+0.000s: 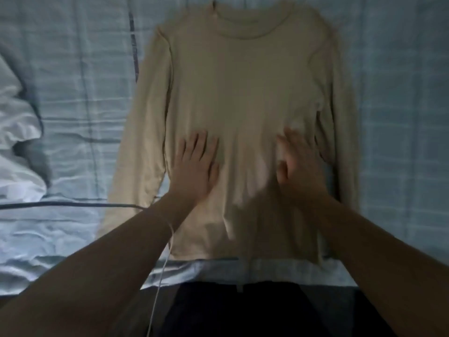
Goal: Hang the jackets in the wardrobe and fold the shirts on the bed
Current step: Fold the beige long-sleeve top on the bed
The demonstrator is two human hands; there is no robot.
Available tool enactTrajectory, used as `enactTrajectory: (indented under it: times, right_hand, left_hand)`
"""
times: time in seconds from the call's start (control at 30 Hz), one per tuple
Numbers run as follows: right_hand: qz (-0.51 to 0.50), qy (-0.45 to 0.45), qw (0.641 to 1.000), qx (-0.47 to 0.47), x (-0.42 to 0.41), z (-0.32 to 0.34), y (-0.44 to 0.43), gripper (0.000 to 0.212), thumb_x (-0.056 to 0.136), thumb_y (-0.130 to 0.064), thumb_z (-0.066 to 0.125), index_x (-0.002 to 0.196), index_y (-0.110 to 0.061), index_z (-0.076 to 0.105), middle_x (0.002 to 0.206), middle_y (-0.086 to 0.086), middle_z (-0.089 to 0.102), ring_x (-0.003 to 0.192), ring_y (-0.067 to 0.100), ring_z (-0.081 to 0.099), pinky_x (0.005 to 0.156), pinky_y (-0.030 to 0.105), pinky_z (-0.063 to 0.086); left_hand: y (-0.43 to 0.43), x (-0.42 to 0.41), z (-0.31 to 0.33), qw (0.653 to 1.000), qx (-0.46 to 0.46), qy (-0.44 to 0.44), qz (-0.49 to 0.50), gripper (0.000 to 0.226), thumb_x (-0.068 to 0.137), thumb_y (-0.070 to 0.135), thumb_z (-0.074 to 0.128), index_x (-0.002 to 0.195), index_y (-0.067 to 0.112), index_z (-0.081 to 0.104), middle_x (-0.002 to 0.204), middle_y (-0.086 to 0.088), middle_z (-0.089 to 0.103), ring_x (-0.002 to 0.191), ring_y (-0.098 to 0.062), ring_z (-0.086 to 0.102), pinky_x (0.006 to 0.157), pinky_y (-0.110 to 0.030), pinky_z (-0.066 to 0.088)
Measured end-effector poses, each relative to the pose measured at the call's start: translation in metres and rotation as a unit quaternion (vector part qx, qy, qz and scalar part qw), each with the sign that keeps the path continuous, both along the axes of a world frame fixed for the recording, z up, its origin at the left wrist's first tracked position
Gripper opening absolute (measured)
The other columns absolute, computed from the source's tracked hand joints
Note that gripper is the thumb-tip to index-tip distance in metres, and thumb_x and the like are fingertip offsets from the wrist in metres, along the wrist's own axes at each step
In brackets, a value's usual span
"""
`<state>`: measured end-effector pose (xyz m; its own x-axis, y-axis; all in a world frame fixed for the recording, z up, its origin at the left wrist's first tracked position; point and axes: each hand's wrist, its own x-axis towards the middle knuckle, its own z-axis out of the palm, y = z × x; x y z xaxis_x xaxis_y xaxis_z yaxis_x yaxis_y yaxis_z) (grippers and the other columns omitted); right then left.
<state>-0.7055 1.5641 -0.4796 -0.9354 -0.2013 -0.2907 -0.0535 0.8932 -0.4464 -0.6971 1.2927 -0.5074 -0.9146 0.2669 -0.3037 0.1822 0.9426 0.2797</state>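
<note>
A beige long-sleeved shirt point(243, 93) lies spread flat on the bed point(401, 93), collar at the far end, hem near me, both sleeves straight down its sides. My left hand point(196, 164) presses flat on the shirt's lower left front with fingers spread. My right hand point(298, 161) lies on the lower right front with fingers straight; it is blurred by motion. Neither hand holds any cloth.
The bed has a pale blue checked sheet. A crumpled white cloth or duvet point(17, 132) is heaped at the left edge. A thin white cord point(159, 285) hangs by my left forearm. The bed's near edge point(243, 273) meets my dark trousers.
</note>
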Motion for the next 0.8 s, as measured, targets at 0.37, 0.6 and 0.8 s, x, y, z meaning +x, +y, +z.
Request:
enactTrajectory:
  times: [0.37, 0.6, 0.8]
  right_hand:
    - [-0.332, -0.133, 0.932, 0.06, 0.164, 0.021, 0.024, 0.04, 0.083, -0.01, 0.06, 0.122, -0.007, 0.055, 0.121, 0.021, 0.055, 0.11, 0.041, 0.052, 0.093, 0.046, 0.043]
    - [-0.391, -0.263, 0.88, 0.058, 0.149, 0.014, 0.037, 0.03, 0.084, -0.017, 0.058, 0.113, -0.009, 0.055, 0.105, 0.017, 0.061, 0.102, 0.038, 0.06, 0.076, 0.033, 0.038]
    - [-0.318, -0.261, 0.908, 0.076, 0.157, 0.015, 0.057, 0.027, 0.091, -0.024, 0.06, 0.105, -0.002, 0.064, 0.106, 0.025, 0.064, 0.103, 0.042, 0.059, 0.081, 0.039, 0.042]
  left_hand:
    - [-0.034, 0.178, 0.041, 0.943, 0.098, -0.05, 0.313, 0.042, 0.079, 0.008, 0.046, 0.118, 0.003, 0.061, 0.118, -0.018, 0.058, 0.112, -0.035, 0.051, 0.101, -0.04, 0.038]
    - [-0.061, 0.147, 0.038, 0.811, 0.193, -0.282, 0.476, 0.024, 0.08, 0.009, 0.068, 0.102, 0.01, 0.059, 0.084, -0.008, 0.067, 0.067, -0.026, 0.062, 0.058, -0.034, 0.049]
    - [-0.073, 0.149, 0.051, 0.753, 0.22, -0.442, 0.435, 0.013, 0.094, 0.013, 0.064, 0.087, 0.002, 0.063, 0.058, -0.002, 0.047, 0.036, -0.006, 0.042, 0.035, -0.017, 0.035]
